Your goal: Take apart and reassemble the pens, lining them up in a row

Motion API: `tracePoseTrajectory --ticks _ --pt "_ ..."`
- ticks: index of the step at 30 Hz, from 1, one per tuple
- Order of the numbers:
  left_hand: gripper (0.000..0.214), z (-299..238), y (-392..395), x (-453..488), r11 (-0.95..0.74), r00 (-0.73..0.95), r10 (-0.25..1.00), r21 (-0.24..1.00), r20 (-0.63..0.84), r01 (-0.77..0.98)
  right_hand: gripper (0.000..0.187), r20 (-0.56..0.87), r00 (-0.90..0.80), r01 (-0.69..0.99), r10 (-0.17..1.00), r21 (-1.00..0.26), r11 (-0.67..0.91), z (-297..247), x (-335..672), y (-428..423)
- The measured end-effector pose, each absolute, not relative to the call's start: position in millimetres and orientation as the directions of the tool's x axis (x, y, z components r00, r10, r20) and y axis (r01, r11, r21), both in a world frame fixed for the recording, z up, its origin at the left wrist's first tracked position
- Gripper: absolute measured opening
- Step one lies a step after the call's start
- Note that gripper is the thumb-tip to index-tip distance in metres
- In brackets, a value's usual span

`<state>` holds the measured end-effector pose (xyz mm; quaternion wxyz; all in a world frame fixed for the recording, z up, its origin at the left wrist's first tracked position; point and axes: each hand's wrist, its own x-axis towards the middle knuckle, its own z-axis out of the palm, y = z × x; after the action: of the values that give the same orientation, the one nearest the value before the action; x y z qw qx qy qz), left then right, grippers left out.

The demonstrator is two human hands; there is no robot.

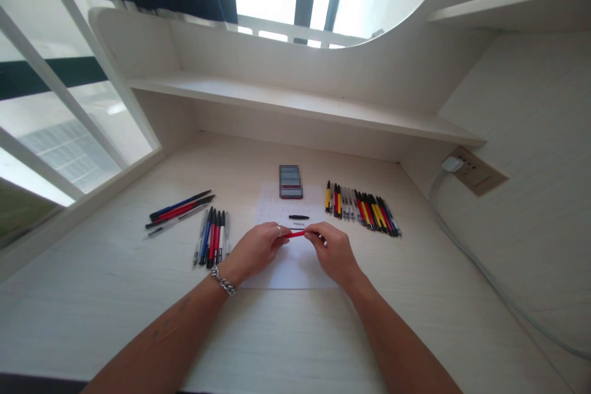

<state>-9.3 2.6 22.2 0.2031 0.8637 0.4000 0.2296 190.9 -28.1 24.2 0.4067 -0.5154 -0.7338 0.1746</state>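
Note:
Both hands meet over a white sheet of paper (pixel 295 268) in the middle of the desk. My left hand (pixel 257 249) and my right hand (pixel 333 250) are closed on the two ends of a red pen (pixel 296 234), held level just above the paper. A ring shows on the left hand and a chain bracelet on its wrist. A short black pen part (pixel 298 217) lies on the paper just beyond the hands.
A row of several pens (pixel 362 209) in yellow, red and black lies to the right. Several more pens (pixel 213 236) lie at the left, and a loose cluster (pixel 179 207) farther left. A dark blurred box (pixel 290 181) sits behind the paper. A wall socket (pixel 475 170) with cable is at right.

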Motion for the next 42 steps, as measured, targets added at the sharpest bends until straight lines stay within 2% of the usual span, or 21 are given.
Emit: tracePoseTrajectory --ticks 5,7,13,17,20,23,28,30,35,42 --pt "0.024 22.8 3.5 -9.3 -0.576 0.567 0.789 0.603 0.235 0.552 0.019 0.389 -0.096 0.541 0.916 -0.752 0.376 21.8 190.8 -28.1" --pt "0.023 22.1 5.2 -10.0 -0.552 0.541 0.806 0.633 0.239 0.543 0.021 0.377 -0.069 0.567 0.924 -0.747 0.347 17.9 193.6 -24.4" --pt "0.021 20.1 10.5 -13.3 -0.506 0.483 0.840 0.675 0.245 0.537 0.017 0.344 -0.074 0.838 0.936 -0.486 0.246 2.5 203.0 -7.4" --pt "0.020 21.5 11.4 -14.1 -0.498 0.459 0.851 0.670 0.255 0.550 0.011 0.274 -0.082 0.914 0.958 -0.362 0.182 -4.2 199.2 -5.2" --pt "0.020 23.6 11.7 -14.4 -0.501 0.453 0.852 0.660 0.263 0.560 0.007 0.234 -0.084 0.936 0.969 -0.316 0.158 -6.0 195.6 -6.8" --pt "0.020 24.7 12.5 -15.5 -0.494 0.439 0.859 0.655 0.265 0.572 0.009 0.221 -0.061 0.916 0.973 -0.376 0.142 -2.9 198.2 -8.4" --pt "0.020 23.1 14.8 -18.1 -0.494 0.439 0.861 0.625 0.256 0.604 0.017 0.261 0.014 0.696 0.965 -0.696 0.178 10.5 213.4 -14.4" --pt "0.021 22.4 15.6 -18.5 -0.500 0.445 0.858 0.609 0.254 0.615 0.020 0.316 0.015 0.624 0.949 -0.744 0.238 15.0 217.7 -17.7" --pt "0.023 22.1 16.0 -18.3 -0.502 0.453 0.857 0.605 0.248 0.618 0.017 0.423 -0.026 0.670 0.906 -0.665 0.330 19.4 218.6 -21.8" --pt "0.024 20.6 16.2 -19.5 -0.510 0.457 0.853 0.585 0.250 0.631 0.018 0.432 -0.056 0.741 0.900 -0.586 0.327 19.6 220.2 -20.6"
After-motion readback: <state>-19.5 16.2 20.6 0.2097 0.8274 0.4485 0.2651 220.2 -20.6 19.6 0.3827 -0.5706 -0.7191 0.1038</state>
